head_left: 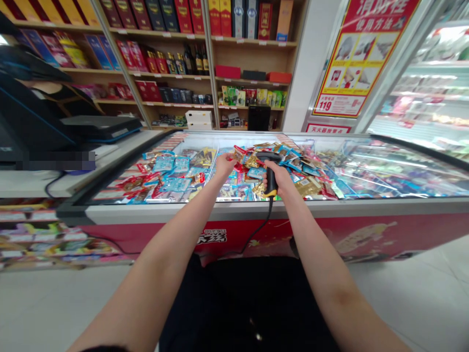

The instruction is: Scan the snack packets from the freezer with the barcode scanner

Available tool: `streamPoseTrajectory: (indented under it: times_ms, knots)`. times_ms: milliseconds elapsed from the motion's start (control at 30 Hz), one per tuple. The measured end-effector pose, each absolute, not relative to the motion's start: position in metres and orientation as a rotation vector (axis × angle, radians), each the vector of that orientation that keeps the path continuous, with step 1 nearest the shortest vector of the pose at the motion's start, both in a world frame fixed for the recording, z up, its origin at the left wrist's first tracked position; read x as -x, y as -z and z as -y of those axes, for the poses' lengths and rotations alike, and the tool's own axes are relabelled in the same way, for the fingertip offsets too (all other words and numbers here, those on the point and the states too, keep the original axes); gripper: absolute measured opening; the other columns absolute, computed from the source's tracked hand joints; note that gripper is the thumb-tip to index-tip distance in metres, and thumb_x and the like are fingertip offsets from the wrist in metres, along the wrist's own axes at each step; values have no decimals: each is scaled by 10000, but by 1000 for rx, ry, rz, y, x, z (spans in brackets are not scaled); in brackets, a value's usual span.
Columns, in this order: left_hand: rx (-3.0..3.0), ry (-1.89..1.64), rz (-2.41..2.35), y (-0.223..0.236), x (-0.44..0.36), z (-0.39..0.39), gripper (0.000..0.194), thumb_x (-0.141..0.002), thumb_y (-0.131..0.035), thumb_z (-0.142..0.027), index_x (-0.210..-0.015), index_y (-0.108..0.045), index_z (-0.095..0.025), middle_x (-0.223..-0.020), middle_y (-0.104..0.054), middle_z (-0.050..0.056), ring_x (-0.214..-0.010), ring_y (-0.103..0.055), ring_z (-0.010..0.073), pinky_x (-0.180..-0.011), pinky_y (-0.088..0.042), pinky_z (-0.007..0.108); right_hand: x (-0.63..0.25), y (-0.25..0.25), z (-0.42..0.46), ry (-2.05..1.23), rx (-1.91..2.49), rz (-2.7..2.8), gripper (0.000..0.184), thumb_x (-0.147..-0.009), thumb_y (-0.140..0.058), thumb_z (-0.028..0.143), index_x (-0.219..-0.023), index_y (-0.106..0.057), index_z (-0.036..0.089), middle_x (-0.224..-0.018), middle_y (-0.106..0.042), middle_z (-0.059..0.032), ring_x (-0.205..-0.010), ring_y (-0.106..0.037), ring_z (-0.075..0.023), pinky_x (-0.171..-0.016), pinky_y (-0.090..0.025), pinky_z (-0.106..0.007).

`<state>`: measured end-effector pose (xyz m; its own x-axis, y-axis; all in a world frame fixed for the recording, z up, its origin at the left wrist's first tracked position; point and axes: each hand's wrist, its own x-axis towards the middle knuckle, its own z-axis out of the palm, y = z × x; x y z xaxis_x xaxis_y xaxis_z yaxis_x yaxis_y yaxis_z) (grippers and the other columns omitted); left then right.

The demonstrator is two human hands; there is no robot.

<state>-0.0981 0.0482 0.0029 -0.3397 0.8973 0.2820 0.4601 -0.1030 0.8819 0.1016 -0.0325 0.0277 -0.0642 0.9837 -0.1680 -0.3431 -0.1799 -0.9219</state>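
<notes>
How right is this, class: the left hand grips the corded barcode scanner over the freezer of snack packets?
No: the head view shows the right hand, not the left hand, gripping the corded barcode scanner over the freezer of snack packets.

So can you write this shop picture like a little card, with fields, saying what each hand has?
Place: shop, person at a red chest freezer
Right hand: holds a black and yellow barcode scanner
Scanner cord: hangs down in front of the freezer
Left hand: fingers at a red foil packet, grip unclear
Freezer contents: heaps of colourful foil packets
Behind: wooden shelves with boxes and bottles
</notes>
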Motion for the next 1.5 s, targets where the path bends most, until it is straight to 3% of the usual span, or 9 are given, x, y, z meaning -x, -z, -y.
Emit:
streamPoseTrajectory:
  times_ms: [167,300,500,933,1267,1500]
  knots:
    - [-1423,-1428,-1699,-15,54,-71,357,-786,-724,-106,-1142,-692,-120,-1052,-751,110,-913,-721,221,-837,-556,326,-130,-28,23,-1369,1067,860,290,-936,-703,326,-719,-543,218,-495,-569,19,-389,-510,-132,-369,-447,-235]
    - [-1545,-1442,-1679,-16,17,-90,320,-828,-723,-148,-1135,-636,-141,-1069,-722,96,-973,-697,213,-910,-544,345,-147,-24,19,-1336,1050,833,288,-928,-708,339,-720,-549,220,-499,-572,16,-395,-517,-137,-369,-454,-241]
    - [-2105,-1152,-1680,-1,-2,-91,125,-810,-709,-103,-888,-675,-195,-1106,-720,102,-1150,-656,276,-1058,-487,407,-153,-20,21,-1348,1106,822,292,-961,-663,335,-715,-559,217,-482,-558,16,-362,-498,-139,-363,-449,-255]
    - [-2189,-1184,-1707,17,24,-84,220,-864,-740,-290,-1055,-779,-189,-1184,-755,110,-1210,-657,275,-1120,-470,412,-142,-14,19,-1383,1073,871,268,-942,-680,303,-720,-573,196,-493,-577,18,-375,-526,-132,-371,-470,-244]
    - [-2117,-1219,-1880,16,88,-65,187,-853,-666,-200,-1003,-779,-200,-1203,-778,94,-1253,-649,298,-1163,-449,426,-126,-15,24,-1401,1130,899,260,-973,-643,298,-745,-573,196,-478,-581,18,-352,-516,-130,-368,-455,-233]
    - [-2087,-1140,-1955,14,114,-48,279,-870,-643,-194,-1117,-768,-164,-1302,-738,123,-1315,-628,285,-1186,-427,393,-121,-16,25,-1393,1150,896,234,-970,-665,300,-780,-571,200,-492,-591,17,-362,-514,-129,-374,-456,-230]
